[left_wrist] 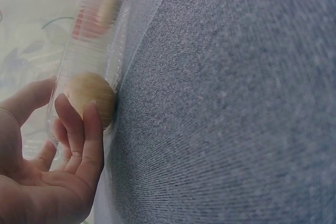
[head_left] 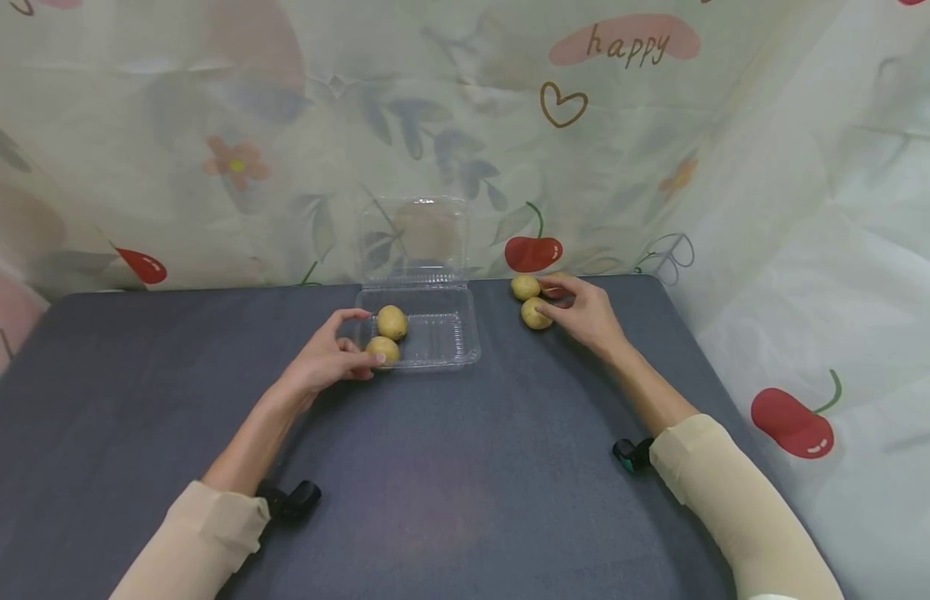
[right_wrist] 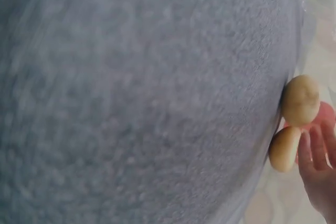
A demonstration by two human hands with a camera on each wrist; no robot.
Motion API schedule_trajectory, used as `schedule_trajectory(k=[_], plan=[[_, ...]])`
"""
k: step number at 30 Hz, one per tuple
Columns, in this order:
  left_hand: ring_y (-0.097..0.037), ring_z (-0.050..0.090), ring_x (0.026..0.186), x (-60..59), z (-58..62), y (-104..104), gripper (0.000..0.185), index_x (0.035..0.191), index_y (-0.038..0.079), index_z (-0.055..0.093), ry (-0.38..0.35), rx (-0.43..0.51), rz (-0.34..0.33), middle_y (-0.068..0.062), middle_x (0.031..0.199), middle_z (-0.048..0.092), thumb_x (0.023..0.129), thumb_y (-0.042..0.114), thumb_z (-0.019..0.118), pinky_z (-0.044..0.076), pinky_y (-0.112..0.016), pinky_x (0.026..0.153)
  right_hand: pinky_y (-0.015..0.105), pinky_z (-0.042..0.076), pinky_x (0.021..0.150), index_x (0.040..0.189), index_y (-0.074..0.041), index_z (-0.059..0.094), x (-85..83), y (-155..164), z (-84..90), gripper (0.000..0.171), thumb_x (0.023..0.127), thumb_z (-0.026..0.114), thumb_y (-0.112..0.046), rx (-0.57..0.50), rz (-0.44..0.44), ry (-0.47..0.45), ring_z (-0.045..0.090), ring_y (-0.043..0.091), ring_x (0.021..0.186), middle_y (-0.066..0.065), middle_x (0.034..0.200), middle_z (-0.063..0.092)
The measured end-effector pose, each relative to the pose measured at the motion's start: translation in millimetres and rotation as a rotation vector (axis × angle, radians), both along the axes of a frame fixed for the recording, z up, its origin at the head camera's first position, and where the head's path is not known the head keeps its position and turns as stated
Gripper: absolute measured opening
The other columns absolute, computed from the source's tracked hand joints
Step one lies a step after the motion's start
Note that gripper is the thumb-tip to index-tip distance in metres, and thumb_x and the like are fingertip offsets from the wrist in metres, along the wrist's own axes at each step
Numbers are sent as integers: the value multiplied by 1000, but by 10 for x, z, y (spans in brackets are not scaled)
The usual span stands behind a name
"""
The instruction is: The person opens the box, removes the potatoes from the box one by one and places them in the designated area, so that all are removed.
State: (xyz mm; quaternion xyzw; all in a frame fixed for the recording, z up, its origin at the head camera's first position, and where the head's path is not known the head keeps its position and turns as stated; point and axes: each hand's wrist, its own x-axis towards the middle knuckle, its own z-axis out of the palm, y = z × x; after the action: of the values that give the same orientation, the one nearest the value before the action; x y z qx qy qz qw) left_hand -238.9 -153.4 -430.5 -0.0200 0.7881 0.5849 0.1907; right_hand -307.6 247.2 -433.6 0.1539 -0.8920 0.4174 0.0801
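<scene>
Potatoes lie on the grey table (head_left: 465,483): two in the clear box (head_left: 442,337), two beside it. From the head view, the left hand (head_left: 326,358) holds the near potato (head_left: 382,349) in the box; the right hand (head_left: 585,312) grips another potato (head_left: 535,313). From the left wrist, fingers (left_wrist: 86,135) curl round that potato (left_wrist: 90,97). From the right wrist, fingertips (right_wrist: 315,145) touch the potato (right_wrist: 285,149).

The word "happy" is written on a pink blob (head_left: 624,39) of the curtain (head_left: 210,125), above a drawn heart (head_left: 562,105).
</scene>
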Motion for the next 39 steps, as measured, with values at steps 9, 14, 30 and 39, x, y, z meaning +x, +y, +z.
schedule_trajectory(k=[9,14,30,39], plan=[[-29,70,82,-19,-13,-13,83,153,16,27,-6,17,-3,-8,74,59,88,13,77,57,-41,82,33,56,87,128,-6,66,57,-118,58,43,88,78,-13,-73,57,-25,68,28,105,14,123,66],[-28,70,82,-12,-15,-12,82,153,16,27,-8,19,-3,-7,74,59,88,13,77,57,-41,82,30,55,87,130,-5,65,87,-214,103,45,88,78,-10,-109,79,-38,67,31,106,13,125,65],[-32,70,84,-25,-17,-17,81,153,17,27,4,33,-5,-8,73,58,88,10,76,57,-42,83,47,52,94,128,4,63,127,-627,231,44,87,76,-2,-189,184,-36,63,39,111,24,126,63],[-32,70,83,-16,6,-10,81,153,16,27,1,32,-9,-8,74,59,88,10,76,57,-42,82,44,53,93,126,9,62,284,-888,499,42,86,74,5,-197,242,-46,62,45,110,27,125,61]])
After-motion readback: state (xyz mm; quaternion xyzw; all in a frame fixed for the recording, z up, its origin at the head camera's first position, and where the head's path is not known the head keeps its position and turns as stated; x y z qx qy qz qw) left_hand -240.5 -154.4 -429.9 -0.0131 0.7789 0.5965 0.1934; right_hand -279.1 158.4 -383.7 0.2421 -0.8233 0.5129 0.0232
